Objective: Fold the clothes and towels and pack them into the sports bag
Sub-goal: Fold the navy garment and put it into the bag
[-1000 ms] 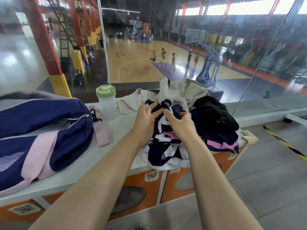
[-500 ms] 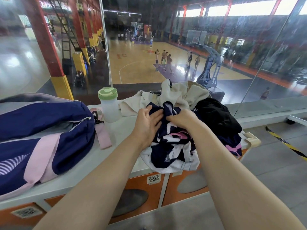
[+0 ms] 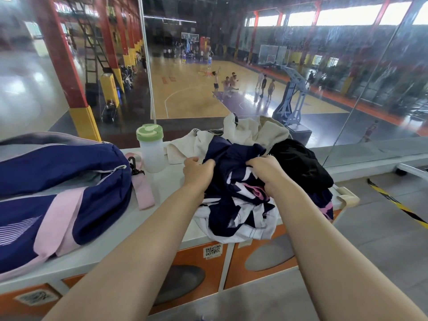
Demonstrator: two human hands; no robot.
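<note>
I see both hands, left (image 3: 198,170) and right (image 3: 266,169), gripping the navy-and-white jersey (image 3: 234,200) atop the clothes pile; sports bag (image 3: 58,193) zipper gaping, contents hidden.

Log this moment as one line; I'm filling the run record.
step: sorting pile | left hand: grips navy garment | right hand: grips navy garment | sports bag: left of pile | folded: none yet

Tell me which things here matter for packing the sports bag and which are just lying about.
For the job: navy and white garment, held by left hand and right hand; black garment; cream towel; sports bag.
Lying about: green-lidded bottle.
</note>
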